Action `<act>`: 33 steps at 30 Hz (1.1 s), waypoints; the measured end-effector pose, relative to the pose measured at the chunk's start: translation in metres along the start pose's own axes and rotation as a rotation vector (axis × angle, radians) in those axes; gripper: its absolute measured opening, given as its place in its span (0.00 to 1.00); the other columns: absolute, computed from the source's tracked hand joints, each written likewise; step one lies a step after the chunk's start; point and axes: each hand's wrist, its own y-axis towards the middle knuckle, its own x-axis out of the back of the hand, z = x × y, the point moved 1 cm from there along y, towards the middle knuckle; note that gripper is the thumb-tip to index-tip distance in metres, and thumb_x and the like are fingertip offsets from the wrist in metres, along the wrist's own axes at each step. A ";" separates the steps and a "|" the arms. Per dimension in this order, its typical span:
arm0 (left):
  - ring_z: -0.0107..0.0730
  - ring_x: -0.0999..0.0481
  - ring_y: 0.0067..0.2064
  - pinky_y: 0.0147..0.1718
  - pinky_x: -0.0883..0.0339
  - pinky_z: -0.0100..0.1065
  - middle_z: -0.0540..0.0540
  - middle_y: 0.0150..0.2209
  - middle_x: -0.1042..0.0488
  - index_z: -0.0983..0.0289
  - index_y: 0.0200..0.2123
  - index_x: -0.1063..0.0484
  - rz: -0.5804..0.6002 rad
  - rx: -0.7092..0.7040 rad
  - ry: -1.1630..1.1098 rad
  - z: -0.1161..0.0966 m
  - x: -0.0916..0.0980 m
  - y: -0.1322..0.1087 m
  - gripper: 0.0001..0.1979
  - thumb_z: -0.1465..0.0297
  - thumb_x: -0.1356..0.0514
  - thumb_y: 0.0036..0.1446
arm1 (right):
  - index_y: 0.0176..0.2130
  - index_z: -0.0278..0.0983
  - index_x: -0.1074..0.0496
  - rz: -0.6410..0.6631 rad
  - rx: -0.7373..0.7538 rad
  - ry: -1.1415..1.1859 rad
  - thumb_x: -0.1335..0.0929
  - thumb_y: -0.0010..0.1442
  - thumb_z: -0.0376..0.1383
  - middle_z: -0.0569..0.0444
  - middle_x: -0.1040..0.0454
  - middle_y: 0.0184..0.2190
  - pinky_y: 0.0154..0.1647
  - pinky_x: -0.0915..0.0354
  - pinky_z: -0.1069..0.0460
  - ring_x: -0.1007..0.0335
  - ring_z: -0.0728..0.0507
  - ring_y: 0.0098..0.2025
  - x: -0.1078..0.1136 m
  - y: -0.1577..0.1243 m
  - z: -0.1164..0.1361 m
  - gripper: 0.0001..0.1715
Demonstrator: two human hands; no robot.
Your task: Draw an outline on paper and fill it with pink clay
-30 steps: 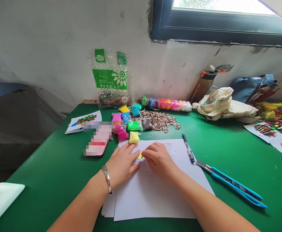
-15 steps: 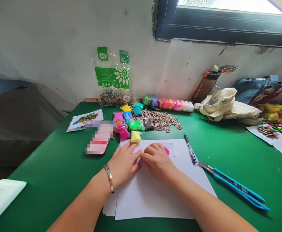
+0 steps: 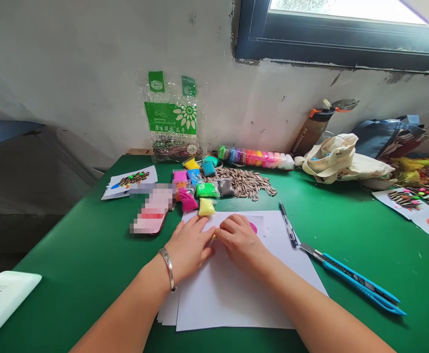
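My left hand lies flat on white paper, its fingers stretched out and a silver bracelet on the wrist. Close beside it, my right hand has its fingers curled, pinching a small bit of yellow clay that my fingers mostly cover. A magenta clay disc shows partly behind the right knuckles, on a smaller sheet. Just past my left fingertips is a packet of pale yellow clay. Other colored clay packets lie behind it.
Sunflower seeds are heaped behind the paper, near a seed bag. A pen and a blue utility knife with its blade out lie to the right. A phone is at left, a white device at front left.
Both hands keep nearly the same place and pose. The right fingers shift slightly around the yellow bit, and the view moves a little.
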 end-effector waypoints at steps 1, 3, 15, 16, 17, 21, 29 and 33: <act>0.46 0.41 0.59 0.58 0.47 0.50 0.58 0.54 0.35 0.57 0.49 0.32 0.003 0.003 0.002 0.000 0.000 0.000 0.16 0.68 0.44 0.56 | 0.35 0.37 0.29 -0.002 0.000 0.013 0.39 0.63 0.28 0.52 0.33 0.27 0.38 0.45 0.50 0.44 0.45 0.35 0.000 0.000 0.001 0.12; 0.46 0.41 0.59 0.58 0.47 0.50 0.58 0.54 0.35 0.57 0.50 0.33 0.010 0.010 0.008 -0.001 0.000 0.000 0.17 0.68 0.44 0.57 | 0.36 0.37 0.29 0.004 0.009 0.034 0.39 0.63 0.28 0.52 0.32 0.28 0.39 0.45 0.50 0.44 0.45 0.35 0.000 0.000 0.002 0.11; 0.45 0.41 0.59 0.58 0.47 0.49 0.57 0.55 0.35 0.56 0.49 0.33 0.017 0.013 0.002 -0.001 0.001 0.000 0.17 0.69 0.43 0.56 | 0.35 0.38 0.29 0.022 -0.005 0.026 0.37 0.61 0.28 0.53 0.32 0.28 0.38 0.46 0.52 0.42 0.46 0.35 0.003 0.000 0.000 0.09; 0.45 0.41 0.59 0.58 0.47 0.49 0.57 0.55 0.35 0.57 0.49 0.32 0.020 0.015 0.001 -0.001 0.001 0.000 0.17 0.69 0.43 0.56 | 0.35 0.38 0.29 0.021 -0.003 0.030 0.37 0.61 0.28 0.53 0.32 0.28 0.38 0.46 0.52 0.42 0.46 0.35 0.003 0.001 0.000 0.09; 0.45 0.41 0.59 0.58 0.47 0.49 0.57 0.55 0.35 0.57 0.49 0.32 0.022 0.017 0.002 -0.001 0.001 0.000 0.17 0.69 0.43 0.56 | 0.35 0.38 0.29 0.021 -0.004 0.034 0.37 0.61 0.28 0.53 0.32 0.28 0.38 0.46 0.52 0.42 0.46 0.35 0.003 0.001 0.000 0.09; 0.46 0.42 0.59 0.58 0.47 0.49 0.58 0.56 0.36 0.57 0.51 0.33 0.026 0.022 0.012 -0.001 0.001 0.000 0.18 0.68 0.43 0.56 | 0.35 0.38 0.28 0.043 -0.018 0.063 0.37 0.62 0.29 0.52 0.31 0.29 0.39 0.45 0.51 0.42 0.45 0.36 0.004 0.001 -0.003 0.10; 0.47 0.41 0.59 0.58 0.47 0.50 0.58 0.56 0.35 0.57 0.51 0.33 0.016 0.022 -0.001 -0.001 0.000 0.000 0.18 0.68 0.43 0.56 | 0.36 0.38 0.28 0.051 -0.012 0.076 0.38 0.62 0.29 0.51 0.31 0.29 0.39 0.45 0.50 0.43 0.45 0.36 0.004 0.001 -0.004 0.11; 0.47 0.41 0.59 0.58 0.47 0.50 0.59 0.55 0.35 0.58 0.51 0.33 0.023 0.016 0.020 -0.001 0.000 0.001 0.18 0.68 0.43 0.56 | 0.35 0.37 0.28 0.043 -0.017 0.093 0.38 0.62 0.28 0.52 0.30 0.29 0.39 0.45 0.50 0.43 0.45 0.36 0.003 0.000 -0.005 0.11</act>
